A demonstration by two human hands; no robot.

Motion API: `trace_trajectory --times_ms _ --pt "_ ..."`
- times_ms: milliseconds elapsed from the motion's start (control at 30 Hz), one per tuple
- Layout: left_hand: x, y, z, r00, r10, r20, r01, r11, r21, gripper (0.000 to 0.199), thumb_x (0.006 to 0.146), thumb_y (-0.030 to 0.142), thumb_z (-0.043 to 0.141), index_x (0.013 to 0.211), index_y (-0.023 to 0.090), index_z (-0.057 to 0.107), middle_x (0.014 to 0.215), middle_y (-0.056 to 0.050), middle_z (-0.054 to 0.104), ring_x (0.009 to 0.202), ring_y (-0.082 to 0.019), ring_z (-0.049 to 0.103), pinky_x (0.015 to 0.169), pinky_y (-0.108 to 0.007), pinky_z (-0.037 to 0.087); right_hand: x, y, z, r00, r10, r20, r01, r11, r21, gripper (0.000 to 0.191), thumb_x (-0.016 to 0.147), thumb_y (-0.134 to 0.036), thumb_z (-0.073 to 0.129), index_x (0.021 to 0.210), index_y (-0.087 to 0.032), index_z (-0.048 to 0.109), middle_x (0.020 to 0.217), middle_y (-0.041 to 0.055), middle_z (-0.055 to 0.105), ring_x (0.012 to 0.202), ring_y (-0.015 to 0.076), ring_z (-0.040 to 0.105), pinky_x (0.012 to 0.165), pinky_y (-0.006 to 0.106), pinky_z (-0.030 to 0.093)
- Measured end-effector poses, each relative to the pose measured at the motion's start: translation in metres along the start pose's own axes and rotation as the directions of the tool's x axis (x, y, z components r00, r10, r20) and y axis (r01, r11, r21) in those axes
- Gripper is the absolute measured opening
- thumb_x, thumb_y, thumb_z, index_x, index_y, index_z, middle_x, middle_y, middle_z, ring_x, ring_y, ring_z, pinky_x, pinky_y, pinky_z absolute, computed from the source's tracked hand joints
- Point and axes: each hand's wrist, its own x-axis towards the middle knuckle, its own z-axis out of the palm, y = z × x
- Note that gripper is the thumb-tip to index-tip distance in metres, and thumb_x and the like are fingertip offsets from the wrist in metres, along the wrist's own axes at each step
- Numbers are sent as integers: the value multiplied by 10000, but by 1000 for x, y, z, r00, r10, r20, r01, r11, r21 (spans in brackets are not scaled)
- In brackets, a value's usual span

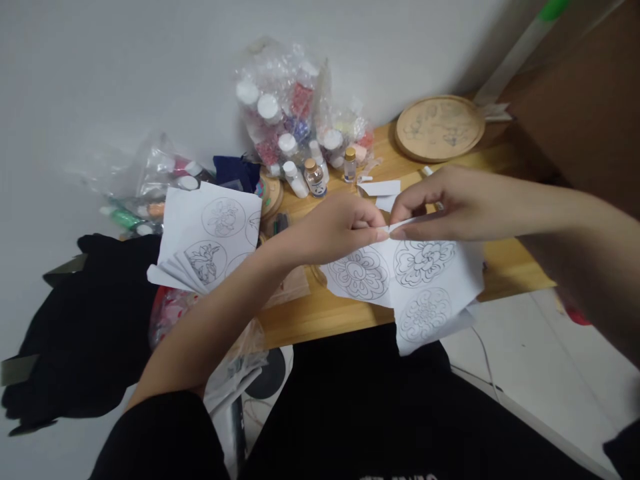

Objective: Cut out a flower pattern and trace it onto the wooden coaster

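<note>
L hand (333,230) + R hand (465,207) pinching top edge of patterned paper (392,283), tips nearly touching | paper's hanging just below fingertips, more under R side | crease-ish line running down btwn tips, long axis unclear tbh | both hands abt equally near

So the paper sheet (425,267) is white with black-outlined flower and swirl circles, the table (315,321) is yellowish wood grain, one bottle cap (311,163) is gold, and the pouch (235,172) is navy.
</note>
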Motion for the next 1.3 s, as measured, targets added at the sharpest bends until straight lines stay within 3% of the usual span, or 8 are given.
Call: trace_trajectory --times_ms 167,333,533,833,1033,1200,1300 --pt "10 -6 -3 983 -76 168 54 990 132 447 703 187 745 431 163 392 460 80 265 438 -33 236 501 -252 180 12 8 -2 982 58 177 -62 998 19 316 823 -502 635 781 -191 670 622 -38 522 541 43 426 499 202 310" --pt "12 -15 1 965 -96 246 50 981 187 329 740 235 676 502 154 464 474 78 340 451 -38 301 475 -228 204 19 8 -1 933 114 341 -135 990 38 334 826 -507 626 823 -179 689 603 -45 471 529 36 376 491 189 304" --pt "8 -25 6 988 -69 140 49 988 147 275 726 270 677 534 145 525 489 68 420 479 -49 358 472 -212 240 21 16 8 948 156 276 -186 979 87 335 793 -497 653 830 -170 710 591 -40 471 524 41 370 480 194 289" --pt "0 -28 4 993 -72 97 74 997 -17 137 709 225 689 625 128 642 562 34 564 536 -61 472 500 -192 328 17 11 6 966 143 214 -167 981 95 346 777 -495 660 896 -178 734 639 -20 540 566 64 427 514 218 335" --pt "0 -25 -1 975 -59 216 84 990 -109 193 747 240 691 618 140 588 510 73 453 474 -38 378 448 -185 262 16 11 2 960 72 269 -110 986 128 377 812 -541 635 871 -178 712 653 -29 539 576 51 427 521 201 345" --pt "0 -32 -2 905 -150 398 240 953 -187 196 693 234 748 640 138 585 606 42 557 536 -61 496 487 -186 362 20 17 6 947 45 319 -104 980 170 356 830 -536 631 844 -186 693 607 -48 489 549 44 405 499 191 331" --pt "-4 -39 -3 881 -226 415 329 924 -195 223 705 294 750 658 131 606 606 23 584 534 -75 518 480 -193 376 17 24 3 946 100 308 -170 963 209 359 810 -528 657 887 -180 691 677 -32 578 614 58 501 549 189 392"
